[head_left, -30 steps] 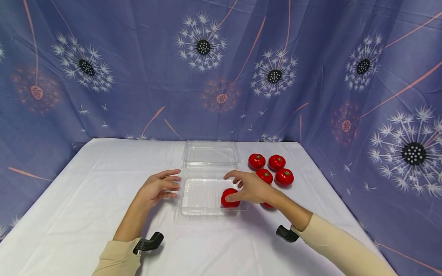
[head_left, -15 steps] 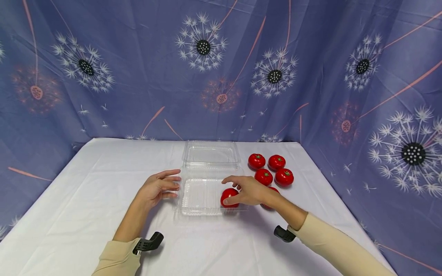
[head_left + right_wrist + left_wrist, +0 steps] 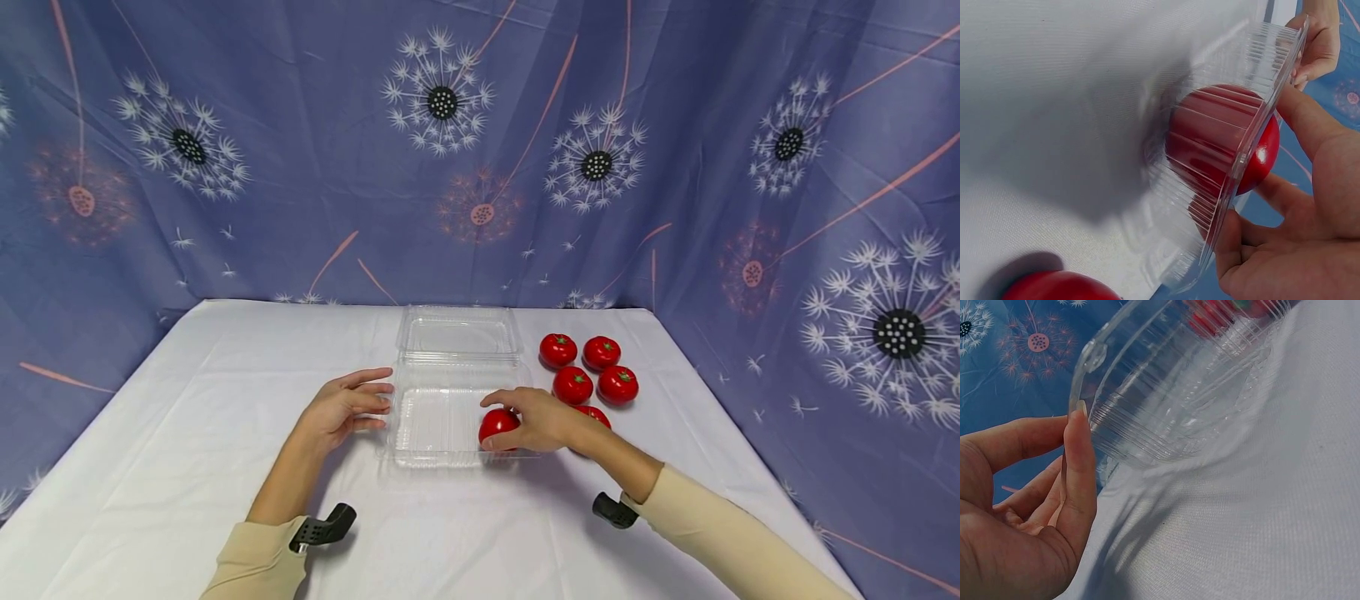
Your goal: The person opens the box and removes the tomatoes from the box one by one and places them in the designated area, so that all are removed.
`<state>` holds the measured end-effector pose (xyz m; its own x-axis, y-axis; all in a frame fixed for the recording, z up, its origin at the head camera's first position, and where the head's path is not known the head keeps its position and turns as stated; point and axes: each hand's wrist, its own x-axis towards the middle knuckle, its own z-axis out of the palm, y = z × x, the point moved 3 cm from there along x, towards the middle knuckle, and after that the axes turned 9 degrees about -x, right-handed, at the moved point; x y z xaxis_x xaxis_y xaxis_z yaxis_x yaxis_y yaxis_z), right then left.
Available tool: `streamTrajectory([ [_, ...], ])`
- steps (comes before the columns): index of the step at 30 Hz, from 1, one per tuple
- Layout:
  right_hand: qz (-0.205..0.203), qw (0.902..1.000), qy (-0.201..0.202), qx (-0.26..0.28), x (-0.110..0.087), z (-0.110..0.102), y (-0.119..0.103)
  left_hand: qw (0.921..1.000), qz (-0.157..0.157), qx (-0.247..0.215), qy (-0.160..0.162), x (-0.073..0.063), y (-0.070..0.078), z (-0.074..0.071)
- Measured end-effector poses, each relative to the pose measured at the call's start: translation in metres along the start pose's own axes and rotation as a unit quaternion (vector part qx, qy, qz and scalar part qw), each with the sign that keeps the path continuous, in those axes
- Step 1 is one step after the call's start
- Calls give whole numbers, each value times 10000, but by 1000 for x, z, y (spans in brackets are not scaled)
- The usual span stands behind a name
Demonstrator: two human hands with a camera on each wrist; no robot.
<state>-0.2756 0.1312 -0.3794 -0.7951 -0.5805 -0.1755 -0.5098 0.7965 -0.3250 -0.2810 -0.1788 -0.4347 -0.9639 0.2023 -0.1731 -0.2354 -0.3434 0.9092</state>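
Note:
A clear plastic clamshell container (image 3: 442, 417) lies on the white cloth with its lid folded back. One red tomato (image 3: 497, 427) sits in its near right corner and shows through the ribbed wall in the right wrist view. My right hand (image 3: 542, 419) reaches over the right rim, thumb on the tomato's near side and fingers curled round its far side. At the left edge, my left hand (image 3: 337, 412) pinches the container's rim, with the thumb (image 3: 1079, 469) on one face and fingers behind it.
Several more red tomatoes (image 3: 573, 385) stand in a cluster to the right of the container, one partly hidden behind my right wrist. The open lid (image 3: 459, 336) extends toward the back. A blue dandelion-print curtain (image 3: 315, 150) encloses the table.
My right hand has shifted slightly left and closer round the tomato, its thumb sliding toward the near side. The left hand and container stay put.

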Motion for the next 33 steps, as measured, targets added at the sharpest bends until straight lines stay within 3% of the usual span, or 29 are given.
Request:
streamTrajectory([
  [13, -137, 9999, 15, -96, 1, 3, 0, 10000, 7, -67, -31, 1, 0, 0],
  [23, -271, 9993, 210, 130, 2, 3, -3, 10000, -38, 9, -7, 0, 1, 0],
  [33, 33, 9982, 511, 319, 2, 0, -4, 10000, -78, 0, 31, 0, 2, 1],
])
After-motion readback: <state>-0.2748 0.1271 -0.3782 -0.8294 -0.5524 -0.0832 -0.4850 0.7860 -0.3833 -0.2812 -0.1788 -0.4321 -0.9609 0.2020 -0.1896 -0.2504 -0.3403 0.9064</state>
